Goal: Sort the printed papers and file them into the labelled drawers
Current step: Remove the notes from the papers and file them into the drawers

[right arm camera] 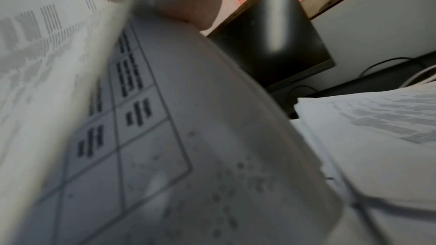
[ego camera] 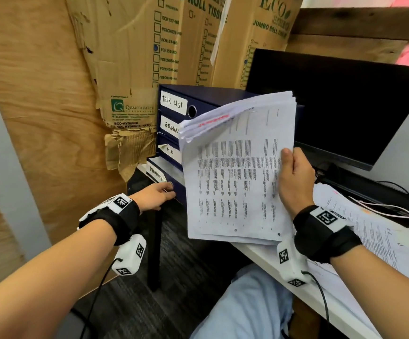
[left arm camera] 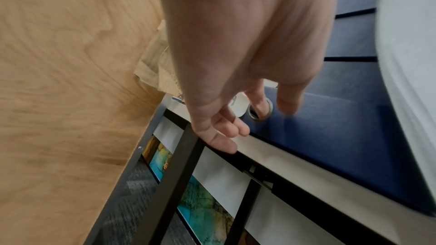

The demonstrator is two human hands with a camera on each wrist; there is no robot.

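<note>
At the bench's left end, the left hand [ego camera: 158,195] hooks one finger through the ring pull [left arm camera: 260,112] of the blue drawer unit's [ego camera: 199,99] bottom drawer [ego camera: 171,178], slightly open. Rightward, the right hand [ego camera: 295,178] pinches a raised sheaf of printed papers [ego camera: 237,172], thumb on top.

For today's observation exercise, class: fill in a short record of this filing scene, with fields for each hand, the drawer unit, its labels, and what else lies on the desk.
left hand: one finger hooked in the ring pull of the bottom drawer, which stands slightly pulled out
right hand: grips a thick stack of printed papers, held up in front of the drawers
drawer unit: dark blue, on the desk's left end
labels seen: TASK LIST, ADMIN, H.R, SECURITY
also on desk: more printed papers, dark monitor
</note>
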